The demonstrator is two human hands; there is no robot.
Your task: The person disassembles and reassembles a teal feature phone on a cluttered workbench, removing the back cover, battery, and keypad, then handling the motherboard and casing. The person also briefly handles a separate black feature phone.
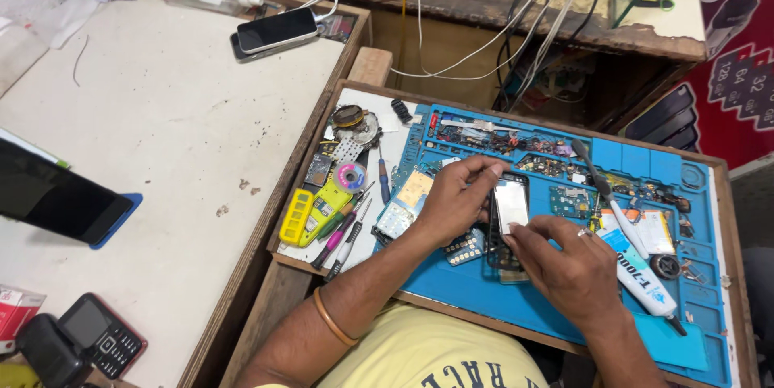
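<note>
Both my hands rest on a small opened phone [509,204] lying on a blue repair mat [564,307]. My left hand [458,196] grips the phone's left edge and top, fingers curled over it. My right hand [568,263], with a ring on one finger, presses its fingertips on the phone's lower right part, where a shiny rectangular panel shows. A keypad piece [465,249] lies just below my left hand. A small circuit board [395,219] sits to the left.
A white glue tube [641,279] and a dark-handled tool [601,186] lie right of my hands. Screwdrivers and tweezers [347,235], a yellow part [310,210] and a solder reel [351,176] sit left. Phones [274,31] [56,198] [101,344] lie on the white counter [161,114]. Cables [500,33] hang behind.
</note>
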